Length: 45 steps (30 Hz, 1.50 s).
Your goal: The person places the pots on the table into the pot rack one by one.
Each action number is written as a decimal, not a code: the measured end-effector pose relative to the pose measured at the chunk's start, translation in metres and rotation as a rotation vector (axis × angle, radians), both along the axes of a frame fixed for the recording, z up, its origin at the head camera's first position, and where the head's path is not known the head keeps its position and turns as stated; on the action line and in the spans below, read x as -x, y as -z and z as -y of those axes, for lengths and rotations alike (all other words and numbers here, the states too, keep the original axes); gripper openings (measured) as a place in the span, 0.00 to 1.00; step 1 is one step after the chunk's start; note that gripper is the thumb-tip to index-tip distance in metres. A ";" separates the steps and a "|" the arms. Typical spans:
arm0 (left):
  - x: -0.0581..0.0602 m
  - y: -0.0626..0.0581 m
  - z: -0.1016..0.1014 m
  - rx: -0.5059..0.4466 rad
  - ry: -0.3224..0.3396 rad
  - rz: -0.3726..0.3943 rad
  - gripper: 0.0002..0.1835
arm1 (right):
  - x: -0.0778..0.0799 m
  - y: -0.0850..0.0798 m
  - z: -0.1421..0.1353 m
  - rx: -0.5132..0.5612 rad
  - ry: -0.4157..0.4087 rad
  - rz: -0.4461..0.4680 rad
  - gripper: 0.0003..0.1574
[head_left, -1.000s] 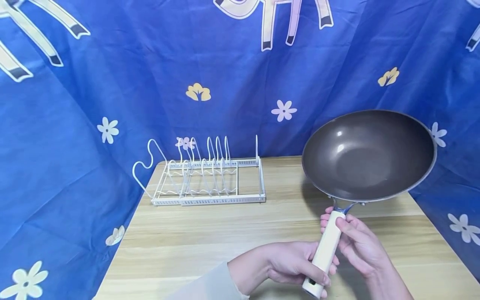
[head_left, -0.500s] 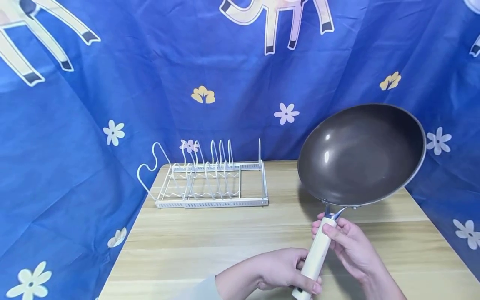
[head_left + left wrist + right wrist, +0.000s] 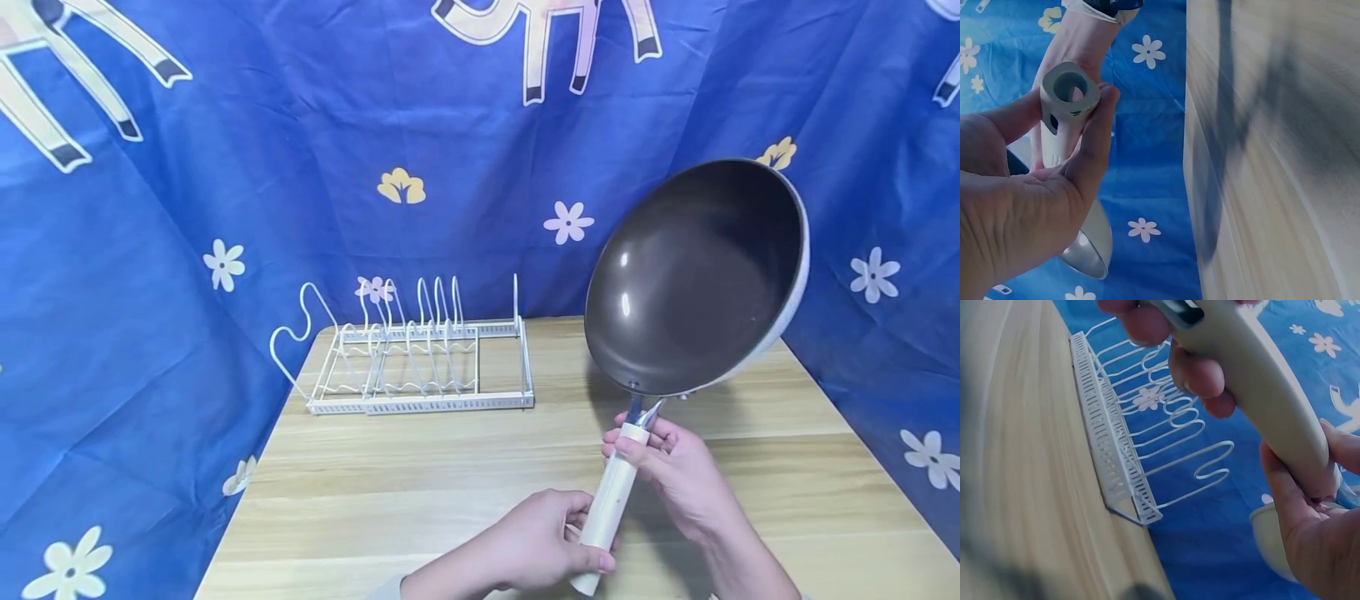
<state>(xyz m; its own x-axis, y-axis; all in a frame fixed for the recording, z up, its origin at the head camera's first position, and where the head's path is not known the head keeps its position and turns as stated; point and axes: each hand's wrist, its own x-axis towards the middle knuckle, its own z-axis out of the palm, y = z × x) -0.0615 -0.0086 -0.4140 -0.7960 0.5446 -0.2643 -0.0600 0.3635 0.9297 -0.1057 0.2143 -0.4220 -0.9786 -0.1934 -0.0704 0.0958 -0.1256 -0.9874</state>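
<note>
A wok-like frying pan [image 3: 697,275] with a dark inside and a pale handle [image 3: 609,500] is held above the right side of the table, its bowl tilted up and to the left. My left hand [image 3: 543,537] pinches the handle close to its free end, as the left wrist view shows, where the hollow handle tip [image 3: 1071,90] pokes out between thumb and fingers. Nearer the bowl, my right hand [image 3: 678,475] grips the handle, thumb on top and fingertips beneath. In the right wrist view the handle [image 3: 1260,381] spans both hands.
A white wire rack [image 3: 420,404] with several upright loops stands at the back left of the wooden table [image 3: 420,467]. The pan is to its right. A blue patterned cloth [image 3: 465,125] hangs behind and along both sides.
The pan has tipped up more steeply, its far rim rising and the bowl shifting left. Both hands have moved left with the handle, still holding it. The rack has stayed put.
</note>
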 end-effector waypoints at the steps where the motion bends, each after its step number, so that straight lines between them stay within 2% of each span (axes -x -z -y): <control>1: 0.000 0.000 0.001 -0.004 0.008 -0.003 0.13 | 0.000 -0.002 0.003 -0.026 0.015 -0.001 0.24; 4: -0.001 0.002 0.005 -0.019 0.023 -0.009 0.11 | 0.001 -0.008 0.010 -0.091 0.044 -0.011 0.29; 8: -0.002 0.006 0.009 -0.040 0.028 -0.005 0.12 | 0.002 -0.014 0.018 -0.136 0.036 -0.032 0.31; 15: 0.000 0.010 0.029 -0.103 0.055 -0.004 0.15 | 0.006 -0.018 0.031 -0.044 -0.058 -0.112 0.27; 20: 0.002 0.011 0.045 -0.182 0.075 0.037 0.17 | 0.009 -0.020 0.044 0.024 -0.111 -0.175 0.25; 25: 0.003 0.009 0.061 -0.260 0.090 0.103 0.21 | 0.012 -0.027 0.062 0.017 -0.100 -0.144 0.31; 29: 0.003 0.008 0.074 -0.281 0.078 0.133 0.24 | 0.017 -0.031 0.075 0.007 -0.117 -0.111 0.32; 39: 0.002 0.000 0.099 -0.262 0.065 0.036 0.22 | 0.020 -0.039 0.100 0.002 -0.181 -0.136 0.33; 45: 0.000 -0.003 0.109 -0.281 0.059 0.038 0.30 | 0.022 -0.041 0.111 -0.024 -0.176 -0.141 0.32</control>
